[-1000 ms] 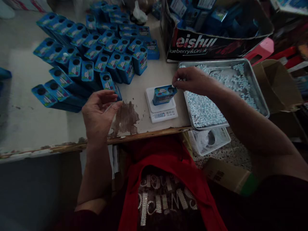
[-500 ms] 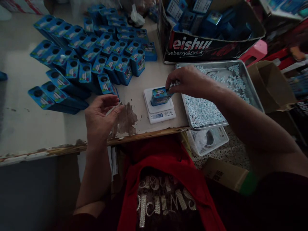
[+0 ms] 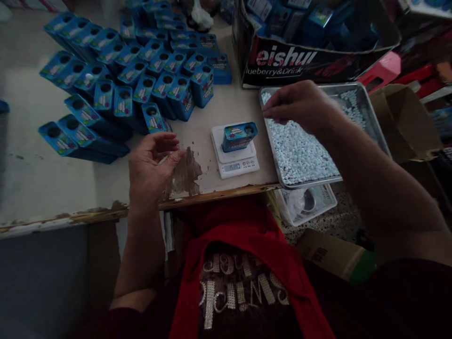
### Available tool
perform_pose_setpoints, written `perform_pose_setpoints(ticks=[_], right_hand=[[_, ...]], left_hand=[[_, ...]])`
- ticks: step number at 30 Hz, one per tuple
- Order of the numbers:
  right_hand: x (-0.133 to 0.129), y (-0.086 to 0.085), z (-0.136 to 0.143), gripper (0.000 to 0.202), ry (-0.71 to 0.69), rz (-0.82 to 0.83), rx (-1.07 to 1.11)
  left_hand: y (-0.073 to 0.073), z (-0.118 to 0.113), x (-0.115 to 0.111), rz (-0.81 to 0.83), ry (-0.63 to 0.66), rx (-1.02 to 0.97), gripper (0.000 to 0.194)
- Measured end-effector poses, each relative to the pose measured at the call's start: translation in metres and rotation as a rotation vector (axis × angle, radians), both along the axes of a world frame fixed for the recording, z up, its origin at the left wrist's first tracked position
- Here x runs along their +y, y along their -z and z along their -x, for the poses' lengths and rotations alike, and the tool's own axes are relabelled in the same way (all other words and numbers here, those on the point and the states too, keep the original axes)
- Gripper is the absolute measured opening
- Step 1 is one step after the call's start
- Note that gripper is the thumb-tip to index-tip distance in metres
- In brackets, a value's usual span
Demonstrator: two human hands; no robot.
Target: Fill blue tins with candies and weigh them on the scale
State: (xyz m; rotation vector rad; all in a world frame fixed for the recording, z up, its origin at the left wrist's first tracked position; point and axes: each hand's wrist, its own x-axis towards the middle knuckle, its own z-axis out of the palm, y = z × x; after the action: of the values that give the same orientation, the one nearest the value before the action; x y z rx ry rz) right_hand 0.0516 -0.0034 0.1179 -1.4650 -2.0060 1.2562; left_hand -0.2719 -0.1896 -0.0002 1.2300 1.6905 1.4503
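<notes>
A blue tin (image 3: 239, 135) with a round hole in its top lies on a small white scale (image 3: 235, 162) near the table's front edge. My right hand (image 3: 300, 106) hovers over the metal tray (image 3: 310, 181), just right of the scale. Its fingers are bunched, with the tips down at the pale blue pellets (image 3: 300, 155); whether they hold any is hidden. My left hand (image 3: 153, 165) rests palm up on the table left of the scale, beside a worn brown patch. Its fingers curl loosely and nothing is in it.
Several matching blue tins (image 3: 123, 80) stand in rows across the table's far left. A dark cardboard box (image 3: 286, 61) of more tins sits behind the tray. Below the chipped table edge (image 3: 106, 214) is a white basket (image 3: 307, 202). An open brown carton (image 3: 402, 117) stands at the right.
My right hand left the hole of the tin on the scale and moved right and back over the tray of pellets. My left hand has hardly moved.
</notes>
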Motion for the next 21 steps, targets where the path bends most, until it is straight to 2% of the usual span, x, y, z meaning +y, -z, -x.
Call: perform_pose_setpoints(ticks=[3,5,7,9,12,15,18,21], right_hand=[[0.004,0.019,-0.044,0.022,0.404,0.16,0.191],[0.0,0.035,-0.071,0.031,0.613,0.263,0.225],[-0.008,0.05,-0.091,0.04,0.697,0.347,0.215],[-0.015,0.059,-0.101,0.043,0.694,0.395,0.215],[-0.017,0.06,-0.097,0.029,0.583,0.412,0.275],[-0.014,0.046,-0.074,0.007,0.303,0.35,0.286],[-0.011,0.028,-0.042,0.014,0.026,0.18,0.215],[-0.01,0.015,-0.01,0.019,-0.164,0.009,0.118]], left_hand=[[0.002,0.001,0.001,-0.001,-0.014,0.006,0.049],[0.002,0.001,0.003,0.0,-0.021,0.002,0.05],[-0.001,-0.003,0.007,-0.007,-0.019,0.01,0.051],[-0.007,-0.012,0.013,-0.026,0.011,0.035,0.052],[-0.021,-0.029,0.025,-0.06,0.08,0.122,0.049],[-0.034,-0.047,0.034,-0.079,0.126,0.241,0.049],[-0.039,-0.059,0.035,-0.052,0.149,0.322,0.05],[-0.038,-0.064,0.034,-0.004,0.172,0.385,0.05]])
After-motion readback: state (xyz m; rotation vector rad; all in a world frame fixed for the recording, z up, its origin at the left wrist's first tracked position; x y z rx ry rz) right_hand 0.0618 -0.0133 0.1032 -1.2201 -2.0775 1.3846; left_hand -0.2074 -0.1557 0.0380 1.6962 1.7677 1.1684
